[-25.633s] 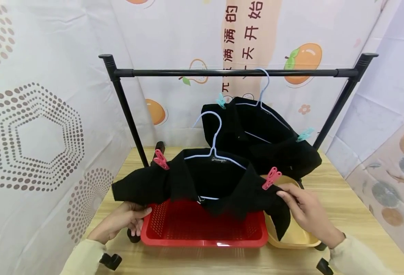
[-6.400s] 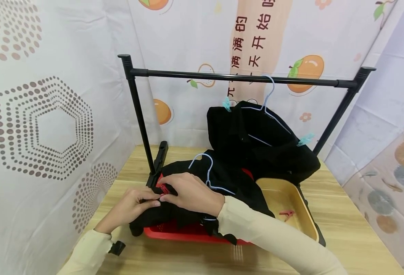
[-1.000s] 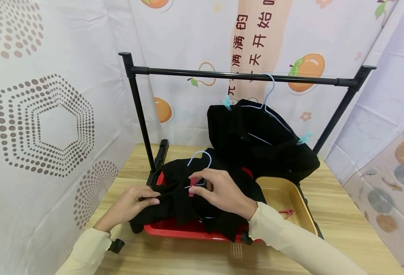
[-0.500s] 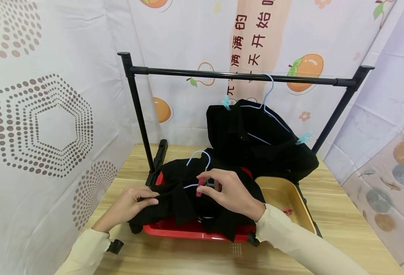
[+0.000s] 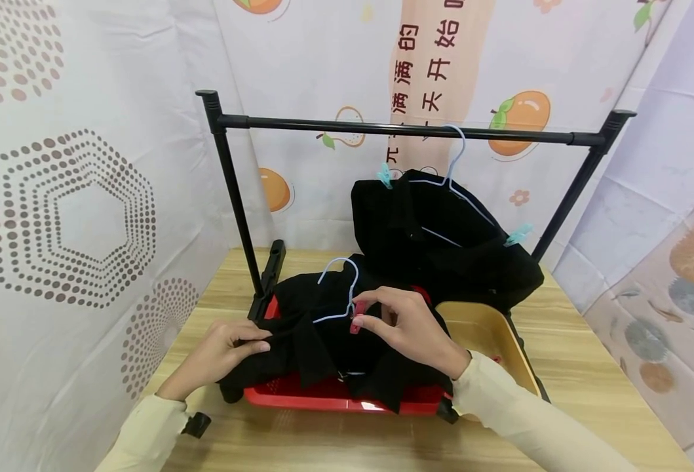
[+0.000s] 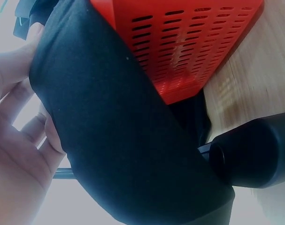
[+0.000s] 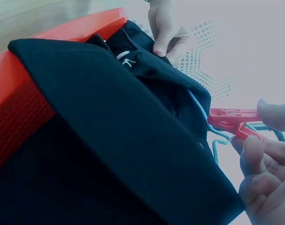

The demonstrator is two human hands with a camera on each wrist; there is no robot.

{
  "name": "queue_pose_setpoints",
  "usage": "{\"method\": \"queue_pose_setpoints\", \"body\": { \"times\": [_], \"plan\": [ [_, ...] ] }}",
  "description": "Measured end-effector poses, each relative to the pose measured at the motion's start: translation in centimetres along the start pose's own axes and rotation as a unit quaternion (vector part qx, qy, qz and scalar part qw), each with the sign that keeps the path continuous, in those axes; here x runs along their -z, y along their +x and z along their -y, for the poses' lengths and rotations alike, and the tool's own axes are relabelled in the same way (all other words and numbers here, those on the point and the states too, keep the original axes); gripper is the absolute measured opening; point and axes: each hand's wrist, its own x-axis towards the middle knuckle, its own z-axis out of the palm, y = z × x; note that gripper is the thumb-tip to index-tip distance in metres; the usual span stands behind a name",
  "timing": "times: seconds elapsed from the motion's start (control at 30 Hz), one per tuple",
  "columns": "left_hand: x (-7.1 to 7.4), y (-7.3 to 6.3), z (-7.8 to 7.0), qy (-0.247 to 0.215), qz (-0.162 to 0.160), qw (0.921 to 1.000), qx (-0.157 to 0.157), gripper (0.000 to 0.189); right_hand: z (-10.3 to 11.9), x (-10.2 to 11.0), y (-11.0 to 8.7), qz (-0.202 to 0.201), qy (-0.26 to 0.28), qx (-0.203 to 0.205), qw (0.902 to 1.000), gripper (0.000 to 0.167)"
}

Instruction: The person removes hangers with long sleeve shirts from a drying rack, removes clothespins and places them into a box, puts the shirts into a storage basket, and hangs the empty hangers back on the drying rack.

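Observation:
My left hand (image 5: 219, 354) pinches the left sleeve of a black collared shirt (image 5: 314, 357), which lies over a red basket (image 5: 323, 401). Between the thumb and fingers of my right hand (image 5: 411, 328) is a red clothespin (image 5: 356, 321), above the shirt's collar opening. The right wrist view shows that clothespin (image 7: 234, 116) beside the light blue hanger (image 7: 198, 105). In the head view the hanger's hook (image 5: 356, 270) stands up out of the shirt. Seen from the left wrist, the sleeve (image 6: 114, 112) hangs over the perforated basket wall (image 6: 180, 42).
Behind stands a black rack (image 5: 335, 126). A second black shirt (image 5: 376, 210) hangs from it with light teal clothespins (image 5: 519, 235). At right is a yellow tray (image 5: 470, 308), a red clothespin (image 5: 496, 359) inside, partly behind my sleeve. Black rack feet (image 5: 196, 425) stick out in front.
Both hands were at the clothespin on the left shoulder 6.4 s ago. The clothespin is now off the cloth, carried rightward by my right hand. The left hand keeps its grip on the shirt.

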Motion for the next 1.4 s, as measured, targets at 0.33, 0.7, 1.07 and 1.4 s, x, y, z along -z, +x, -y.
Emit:
{"method": "queue_pose_setpoints", "body": {
  "times": [0.33,0.7,1.07,1.4],
  "plan": [
    [0.0,0.2,0.1,0.001,-0.003,1.0,-0.005,0.023,-0.8,1.3,-0.8,-0.013,0.003,-0.013,0.9998,0.024],
    [-0.1,0.0,0.2,0.003,-0.006,0.9999,0.009,0.023,-1.1,2.6,-1.2,-0.014,-0.001,-0.037,0.9992,0.028],
    [-0.1,0.1,0.3,0.003,-0.002,0.9999,0.013,0.022,-1.4,4.4,-2.5,-0.012,0.001,-0.079,0.9968,0.027],
    [-0.1,0.2,0.3,0.006,-0.001,0.9999,0.013,0.022,-1.6,5.6,-4.1,-0.034,0.019,-0.101,0.9941,0.032]
  ]
}}
